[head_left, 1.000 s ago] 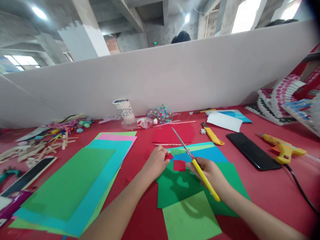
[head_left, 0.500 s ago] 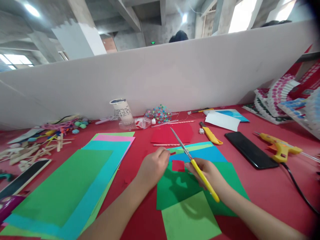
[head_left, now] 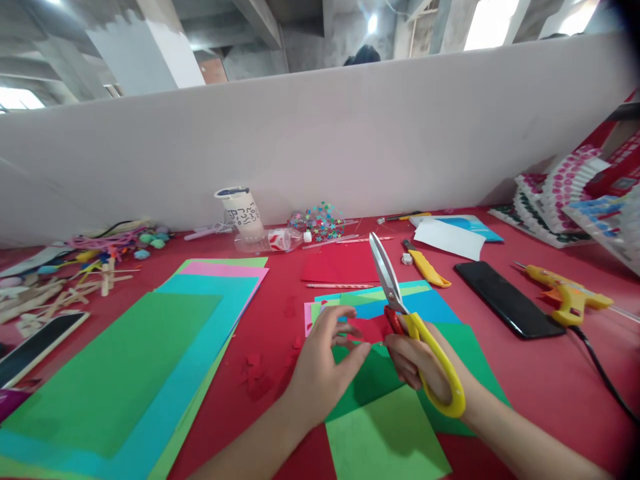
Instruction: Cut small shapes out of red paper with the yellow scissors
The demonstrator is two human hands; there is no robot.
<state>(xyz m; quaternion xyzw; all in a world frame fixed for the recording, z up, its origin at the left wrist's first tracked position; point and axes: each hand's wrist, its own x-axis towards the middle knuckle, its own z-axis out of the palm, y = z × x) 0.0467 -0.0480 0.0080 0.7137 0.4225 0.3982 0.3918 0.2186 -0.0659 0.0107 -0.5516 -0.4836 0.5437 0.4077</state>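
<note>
My right hand (head_left: 423,357) is closed round a pair of scissors (head_left: 435,367) with yellow handles, blades pointing up and away. My left hand (head_left: 330,363) is open beside it, thumb and fingers apart and curved. Between the two hands is a small piece of red paper (head_left: 367,329), near my right fingers; whether they touch it I cannot tell. Under both hands lie a dark green sheet (head_left: 370,377), a blue sheet (head_left: 430,307) and a light green square (head_left: 385,437). Red paper scraps (head_left: 255,370) are scattered left of my left wrist.
Stacked coloured sheets (head_left: 120,367) cover the left side. A utility knife (head_left: 427,265), black phone (head_left: 507,300) and yellow glue gun (head_left: 570,293) lie at right. Behind are a red sheet (head_left: 340,265), plastic bottle (head_left: 275,240), cup (head_left: 240,212) and white partition (head_left: 300,147).
My left hand has gone from a pinch on a small red strip to spread fingers. In my right hand the scissors have turned more upright, showing their handle loops. The view has shifted slightly.
</note>
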